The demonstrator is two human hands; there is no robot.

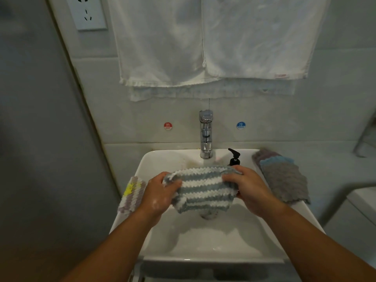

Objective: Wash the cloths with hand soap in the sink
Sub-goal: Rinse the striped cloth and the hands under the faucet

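Observation:
A grey-and-white striped cloth (203, 188) is stretched over the white sink (203, 241). My left hand (160, 194) grips its left end and has soap suds on its back. My right hand (248, 190) grips the right end. Behind my right hand stands a black soap pump bottle (234, 157), partly hidden. A yellow, purple and white striped cloth (132, 194) hangs on the sink's left rim. On the right rim lies a grey cloth with blue and purple edges (282, 178). The chrome faucet (206, 135) stands at the back centre.
White towels (203, 41) hang on the tiled wall above the faucet. Hot (167, 126) and cold (241, 125) stickers flank the faucet. A wall socket (86, 12) sits top left. A grey wall closes the left side; a white fixture (362, 202) stands at right.

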